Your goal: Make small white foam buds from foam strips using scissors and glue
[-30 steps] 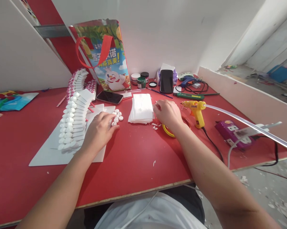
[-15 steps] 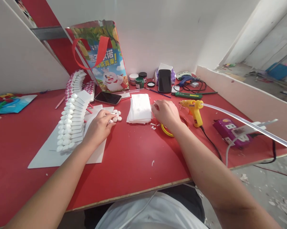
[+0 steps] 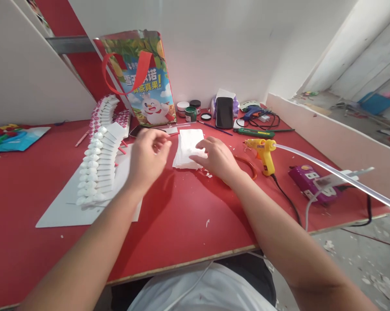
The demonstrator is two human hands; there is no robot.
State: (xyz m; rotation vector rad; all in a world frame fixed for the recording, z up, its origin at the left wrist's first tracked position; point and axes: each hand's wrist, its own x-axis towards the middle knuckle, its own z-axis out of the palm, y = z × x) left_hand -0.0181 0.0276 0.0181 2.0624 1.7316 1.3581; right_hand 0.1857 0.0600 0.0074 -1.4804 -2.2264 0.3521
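My left hand is lifted above the table, thumb and fingertips drawn together; anything small between them cannot be made out. The hand covers the spot where small white round pieces lay. A stack of thin white sheets lies between my hands. Over its right edge is my right hand, thumb and fingers curved apart, with no thing visible in them. Left of my left hand, a row of white-tipped sticks rests on white board. A tape roll is partly hidden under my right wrist.
A yellow glue gun with a long clear stick stands at right, near a purple power box. Paint jars, a dark upright phone and a printed bag line the back. Cords trail off the right edge.
My left hand has risen from the white round pieces and moved right. My right hand has shifted left from beside the stack to over it, its fingers spreading.
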